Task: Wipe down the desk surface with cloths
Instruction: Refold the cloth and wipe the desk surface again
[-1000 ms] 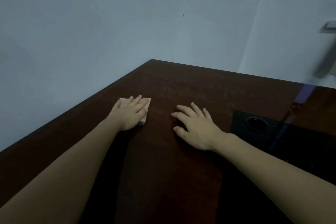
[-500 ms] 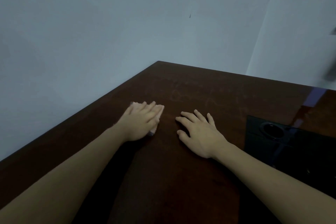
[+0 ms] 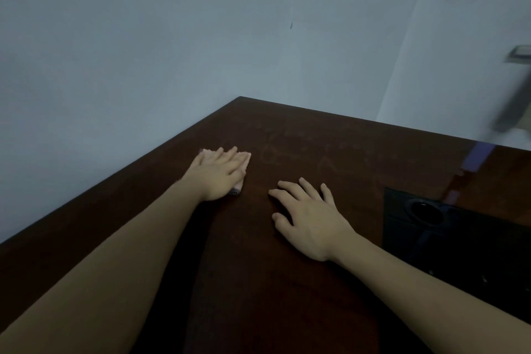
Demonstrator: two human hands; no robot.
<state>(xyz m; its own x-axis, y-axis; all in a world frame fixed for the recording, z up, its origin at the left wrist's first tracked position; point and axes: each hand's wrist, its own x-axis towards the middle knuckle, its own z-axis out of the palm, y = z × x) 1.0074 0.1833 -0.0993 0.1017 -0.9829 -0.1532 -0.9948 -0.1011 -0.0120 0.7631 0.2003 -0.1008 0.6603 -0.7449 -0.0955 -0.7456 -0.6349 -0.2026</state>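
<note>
Left hand [image 3: 219, 174]: fingers straight, pressing pink cloth [image 3: 244, 162] flat on desk [image 3: 287, 296]. Right hand [image 3: 309, 217]: fingers spread wide, resting on bare desk, holding nothing.

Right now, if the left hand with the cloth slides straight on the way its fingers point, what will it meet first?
The left hand presses the pink cloth flat, fingers pointing toward the desk's far corner. Ahead lies only bare desk with faint smears, then probably the far edge and the wall; depth is unclear.

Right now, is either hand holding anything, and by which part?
Neither grips anything. The left hand presses flat on the pink cloth, covering most of it. The right hand rests bare on the desk.
</note>
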